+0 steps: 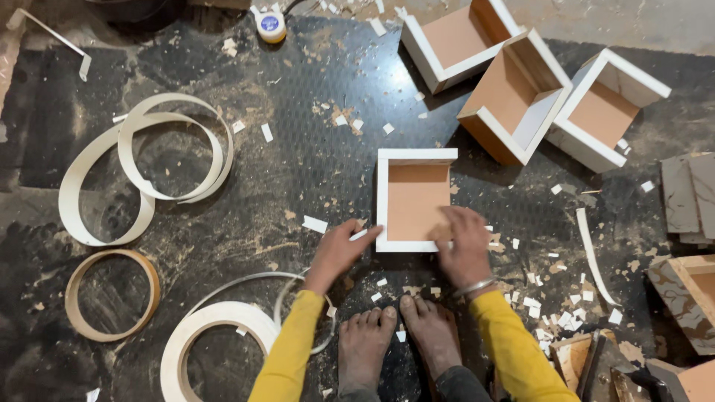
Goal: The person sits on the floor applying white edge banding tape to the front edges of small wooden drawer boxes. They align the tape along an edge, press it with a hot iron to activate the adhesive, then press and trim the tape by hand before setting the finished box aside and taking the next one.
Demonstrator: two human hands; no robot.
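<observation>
Open-topped white-edged box (414,199), mid floor mat (298,171): left hand (339,249) pinches a white strip (360,234) at its corner; right hand (463,242) lies flat, open, on its near edge.

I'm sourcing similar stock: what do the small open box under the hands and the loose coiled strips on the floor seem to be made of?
Small open box: likely fibreboard or thin plywood, with a matte brown inner face and white-faced edges, probably laminate. Coiled strips: look like thin flexible white edge banding, plastic or laminate, since they hold loose loops. The left hand and right hand rest at the box's near edge.
</observation>
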